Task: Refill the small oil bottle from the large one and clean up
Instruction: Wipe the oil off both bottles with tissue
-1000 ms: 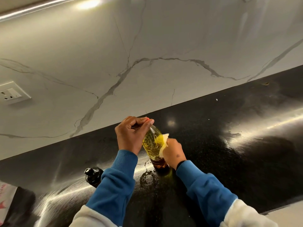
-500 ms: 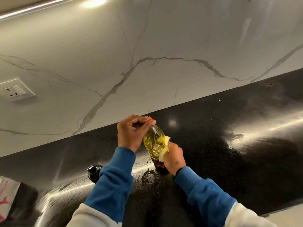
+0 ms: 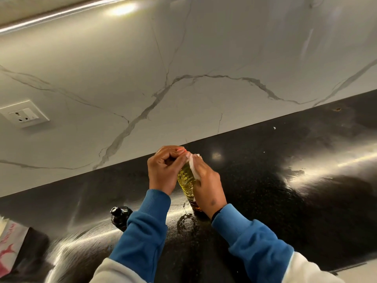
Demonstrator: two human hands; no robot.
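Right hand (image 3: 206, 188), pinching a white tissue (image 3: 193, 166), has climbed from the small oil bottle (image 3: 186, 183)'s flank to its neck while our left hand (image 3: 163, 170) grips the top, bottle upright on the worktop (image 3: 285, 180): we judge wiping nearly done.

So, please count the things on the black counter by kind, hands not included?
Oil bottle with yellow oil: 1
White tissue: 1
Black cap: 1
White and pink packet at the left edge: 1
Total: 4
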